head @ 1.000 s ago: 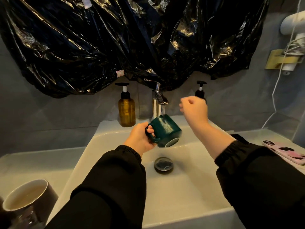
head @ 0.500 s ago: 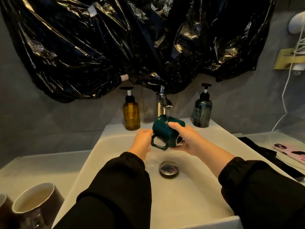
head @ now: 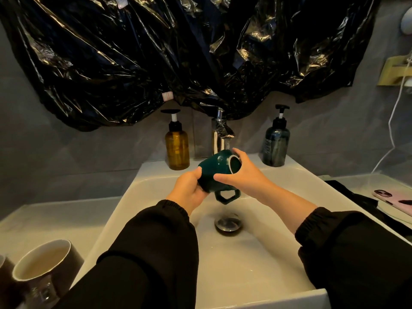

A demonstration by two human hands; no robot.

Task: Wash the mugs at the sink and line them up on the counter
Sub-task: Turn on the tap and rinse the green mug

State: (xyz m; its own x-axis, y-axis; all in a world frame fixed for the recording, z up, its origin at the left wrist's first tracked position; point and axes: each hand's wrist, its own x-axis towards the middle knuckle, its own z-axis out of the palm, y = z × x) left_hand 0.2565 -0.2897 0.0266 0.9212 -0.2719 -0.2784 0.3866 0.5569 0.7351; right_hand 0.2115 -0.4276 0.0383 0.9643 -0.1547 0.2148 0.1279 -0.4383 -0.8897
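Observation:
A dark green mug [head: 213, 169] lies on its side over the white sink [head: 256, 264], just under the chrome faucet [head: 220, 132]. Its mouth points up and to the right, and its angular handle hangs down. My left hand [head: 189, 190] grips the mug's base end from the left. My right hand [head: 243, 172] wraps the rim end, thumb on the near side and fingers behind the mouth. A brown mug [head: 48, 267] with a pale inside stands upright on the counter at the lower left, and the edge of another dark mug [head: 3, 270] shows beside it.
An amber pump bottle [head: 177, 148] and a dark pump bottle [head: 276, 146] flank the faucet. The drain [head: 227, 223] sits below the mug. A phone in a pink case [head: 394, 197] and a black cloth [head: 354, 197] lie on the right counter. Black plastic sheeting [head: 178, 52] hangs above.
My right hand came down from beside the faucet and took hold of the mug. The mug turned, so its mouth now faces up-right and its handle points down.

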